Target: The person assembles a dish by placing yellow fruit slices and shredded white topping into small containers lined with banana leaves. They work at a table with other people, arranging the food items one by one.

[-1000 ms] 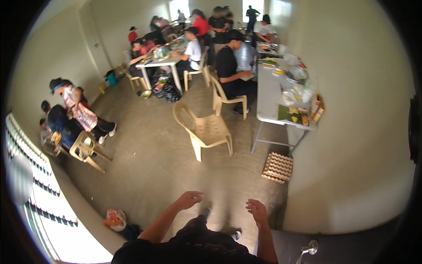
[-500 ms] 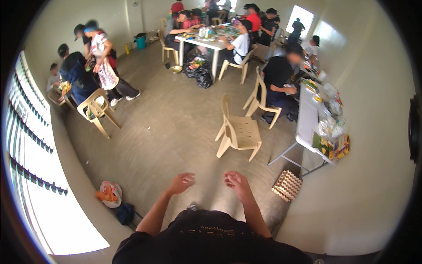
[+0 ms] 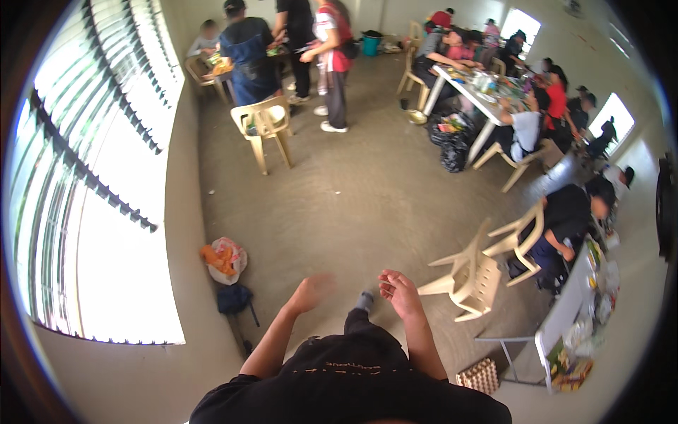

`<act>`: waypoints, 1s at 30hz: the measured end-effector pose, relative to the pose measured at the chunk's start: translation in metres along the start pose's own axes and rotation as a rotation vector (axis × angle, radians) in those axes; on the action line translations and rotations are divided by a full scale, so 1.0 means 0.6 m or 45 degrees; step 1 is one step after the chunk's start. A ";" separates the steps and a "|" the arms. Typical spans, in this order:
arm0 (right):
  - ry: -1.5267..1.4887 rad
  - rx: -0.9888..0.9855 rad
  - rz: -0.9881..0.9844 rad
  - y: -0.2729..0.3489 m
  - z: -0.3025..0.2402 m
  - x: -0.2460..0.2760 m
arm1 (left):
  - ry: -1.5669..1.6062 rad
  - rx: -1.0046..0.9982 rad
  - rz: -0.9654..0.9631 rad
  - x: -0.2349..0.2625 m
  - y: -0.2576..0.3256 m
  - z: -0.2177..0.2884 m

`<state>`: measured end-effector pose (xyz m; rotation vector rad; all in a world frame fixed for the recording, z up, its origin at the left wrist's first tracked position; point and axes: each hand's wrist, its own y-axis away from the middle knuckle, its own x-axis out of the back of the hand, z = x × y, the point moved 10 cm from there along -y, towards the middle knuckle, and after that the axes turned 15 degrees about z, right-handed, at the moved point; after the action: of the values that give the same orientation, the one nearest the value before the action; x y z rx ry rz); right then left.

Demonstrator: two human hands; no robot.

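Both of my hands are held in front of my body over the bare floor, apart from each other. My left hand (image 3: 311, 292) points inward, and its fingers are smeared by motion. My right hand (image 3: 400, 292) is raised with its fingers loosely bent and apart; nothing shows in it. The nearest thing to it is a beige plastic chair (image 3: 477, 285) to its right, which it does not touch. One of my feet (image 3: 365, 300) shows on the floor between the hands.
A plastic bag with orange contents (image 3: 224, 260) and a dark bag (image 3: 234, 299) lie by the left wall. Egg trays (image 3: 479, 376) stand beside a cluttered folding table (image 3: 542, 353) at right. People sit at a white table (image 3: 462, 86); others gather near another chair (image 3: 261, 116).
My view has swung left, so the chairs and tables appear farther right and tilted. A foot has come forward beneath me. Both hands remain raised in front of me.
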<state>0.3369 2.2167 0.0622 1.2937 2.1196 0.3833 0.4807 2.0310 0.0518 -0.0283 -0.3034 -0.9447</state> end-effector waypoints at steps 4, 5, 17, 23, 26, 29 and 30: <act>-0.014 -0.151 -0.162 -0.117 0.005 -0.103 | 0.009 0.146 0.172 0.082 -0.036 -0.039; -0.046 -0.209 -0.206 -0.154 0.017 -0.123 | 0.050 0.168 0.211 0.101 -0.050 -0.046; 0.662 -0.314 -1.009 -0.361 -0.095 -0.557 | 0.471 0.379 1.093 0.346 -0.165 -0.077; 0.683 -0.524 -1.076 -0.449 -0.007 -0.675 | 0.736 0.461 1.215 0.407 -0.289 -0.163; 0.666 -0.608 -0.937 -0.496 0.015 -0.726 | 0.617 0.427 1.101 0.506 -0.393 -0.150; 0.656 -0.583 -0.803 -0.564 0.012 -0.786 | 0.544 0.338 1.042 0.621 -0.503 -0.165; 0.641 -0.552 -0.759 -0.587 -0.001 -0.807 | 0.539 0.317 1.025 0.657 -0.542 -0.165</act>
<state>0.2506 1.6244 0.0456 0.3033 2.5051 0.9064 0.4597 1.5115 0.0276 0.2591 0.0011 -0.0964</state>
